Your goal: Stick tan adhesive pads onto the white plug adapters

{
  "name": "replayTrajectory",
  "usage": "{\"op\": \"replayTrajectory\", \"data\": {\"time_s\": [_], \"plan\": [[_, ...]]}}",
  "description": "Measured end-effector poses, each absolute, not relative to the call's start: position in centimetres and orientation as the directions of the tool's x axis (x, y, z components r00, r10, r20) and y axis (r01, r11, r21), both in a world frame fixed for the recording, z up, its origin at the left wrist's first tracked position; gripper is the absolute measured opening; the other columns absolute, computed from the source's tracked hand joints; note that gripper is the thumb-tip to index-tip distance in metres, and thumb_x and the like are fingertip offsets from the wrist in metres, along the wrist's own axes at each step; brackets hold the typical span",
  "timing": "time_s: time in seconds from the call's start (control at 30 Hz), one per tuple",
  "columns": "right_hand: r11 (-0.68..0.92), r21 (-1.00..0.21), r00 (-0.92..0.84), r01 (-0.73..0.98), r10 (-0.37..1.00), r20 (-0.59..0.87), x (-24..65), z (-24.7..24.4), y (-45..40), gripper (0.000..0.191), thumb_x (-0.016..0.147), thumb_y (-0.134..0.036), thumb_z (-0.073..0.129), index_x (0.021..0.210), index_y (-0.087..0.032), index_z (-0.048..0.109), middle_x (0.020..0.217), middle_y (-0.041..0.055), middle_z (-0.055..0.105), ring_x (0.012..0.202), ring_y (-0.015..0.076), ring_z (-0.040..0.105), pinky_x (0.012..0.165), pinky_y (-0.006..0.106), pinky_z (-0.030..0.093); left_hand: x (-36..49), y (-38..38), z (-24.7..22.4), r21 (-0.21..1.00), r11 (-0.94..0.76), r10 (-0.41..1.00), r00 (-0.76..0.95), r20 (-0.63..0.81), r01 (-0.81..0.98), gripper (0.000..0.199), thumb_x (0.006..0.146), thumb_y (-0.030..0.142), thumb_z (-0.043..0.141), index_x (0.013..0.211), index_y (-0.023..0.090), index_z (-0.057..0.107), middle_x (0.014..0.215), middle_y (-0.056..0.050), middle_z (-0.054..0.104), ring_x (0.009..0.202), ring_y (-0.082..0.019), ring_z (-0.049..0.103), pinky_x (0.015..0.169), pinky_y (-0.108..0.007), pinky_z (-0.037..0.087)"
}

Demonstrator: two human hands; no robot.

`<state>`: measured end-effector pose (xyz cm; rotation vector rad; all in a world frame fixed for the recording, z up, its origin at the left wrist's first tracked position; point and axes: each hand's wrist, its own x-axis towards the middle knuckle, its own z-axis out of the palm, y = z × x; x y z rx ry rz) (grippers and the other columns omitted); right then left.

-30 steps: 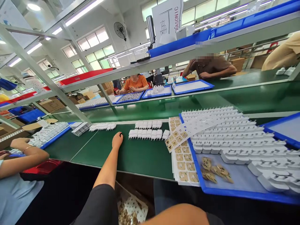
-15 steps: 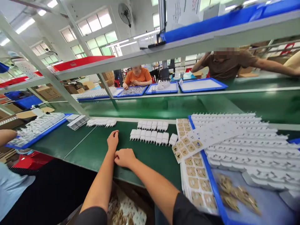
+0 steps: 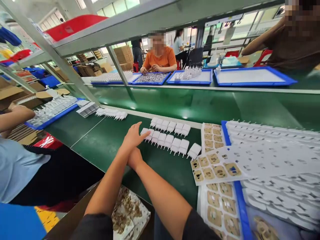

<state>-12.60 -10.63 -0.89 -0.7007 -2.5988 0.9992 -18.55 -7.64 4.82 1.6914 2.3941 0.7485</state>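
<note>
My left hand (image 3: 135,136) hovers over the green table by the left end of two rows of white plug adapters (image 3: 169,141). Its fingers are stretched and its thumb points at the nearest adapter, perhaps touching it; nothing shows in the hand. Crossed against the left wrist is my right hand (image 3: 135,158), its fingers hidden behind that wrist. One adapter (image 3: 194,151) lies tilted at the right end of the front row. Right of it, sticker sheets (image 3: 212,199) with tan backing lie stacked, and a loose sheet (image 3: 217,166) rests across them.
At right, a blue-rimmed tray (image 3: 242,210) holds many white pieces. More adapters (image 3: 111,112) and grey-white blocks (image 3: 87,109) lie farther left. A co-worker's arm (image 3: 17,115) reaches to another tray (image 3: 53,110). Below the table edge stands a box with scrap sheets (image 3: 130,213). Co-workers sit opposite.
The view has tilted down. My left hand has gone from curled to stretched out and moved right, towards the adapters. The right hand's fingers have slipped out of sight behind the left wrist.
</note>
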Motion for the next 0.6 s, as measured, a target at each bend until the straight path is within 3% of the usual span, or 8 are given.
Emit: {"op": "replayTrajectory", "data": {"time_s": [0.07, 0.2, 0.37, 0.6], "plan": [[0.627, -0.722, -0.843, 0.294, 0.526, 0.114, -12.9, -1.6, -10.6, 0.029, 0.102, -0.032, 0.051, 0.118, -0.012, 0.065, 0.122, 0.0069, 0.065, 0.108, 0.0184, 0.065, 0.098, 0.038, 0.051, -16.1, -6.9, 5.5, 0.344, 0.312, 0.917, -0.375, 0.134, 0.886, 0.092, 0.082, 0.067, 0.063, 0.153, 0.017, 0.034, 0.157, -0.020, 0.038, 0.145, -0.037, 0.038, 0.113, -0.047, 0.039], [0.610, -0.747, -0.813, 0.263, 0.557, 0.169, -13.6, -2.3, -10.8, 0.016, 0.097, -0.024, 0.059, 0.104, -0.013, 0.068, 0.100, 0.0032, 0.070, 0.092, 0.0164, 0.066, 0.087, 0.035, 0.053, -12.8, -6.1, 6.0, 0.244, 0.407, 0.908, -0.418, -0.007, 0.880, 0.104, 0.080, 0.072, 0.062, 0.157, 0.015, 0.022, 0.161, -0.027, 0.024, 0.147, -0.044, 0.029, 0.108, -0.054, 0.040], [0.615, -0.743, -0.773, 0.263, 0.595, 0.219, -14.3, -2.9, -10.9, 0.010, 0.087, -0.017, 0.061, 0.092, -0.018, 0.070, 0.087, 0.0007, 0.069, 0.079, 0.0149, 0.061, 0.077, 0.028, 0.047, -12.7, -6.2, 5.1, 0.277, 0.399, 0.914, -0.404, -0.044, 0.874, 0.097, 0.081, 0.073, 0.055, 0.154, 0.016, 0.026, 0.159, -0.025, 0.028, 0.143, -0.042, 0.037, 0.107, -0.048, 0.041], [0.664, -0.704, -0.771, 0.251, 0.577, 0.270, -13.6, -2.7, -11.1, 0.008, 0.080, -0.014, 0.062, 0.083, -0.020, 0.067, 0.081, -0.0010, 0.061, 0.070, 0.0138, 0.053, 0.070, 0.027, 0.042, -12.8, -7.2, 5.2, 0.315, 0.434, 0.897, -0.436, -0.071, 0.844, 0.095, 0.084, 0.061, 0.056, 0.156, 0.011, 0.019, 0.158, -0.026, 0.030, 0.144, -0.038, 0.038, 0.109, -0.043, 0.041]]}}
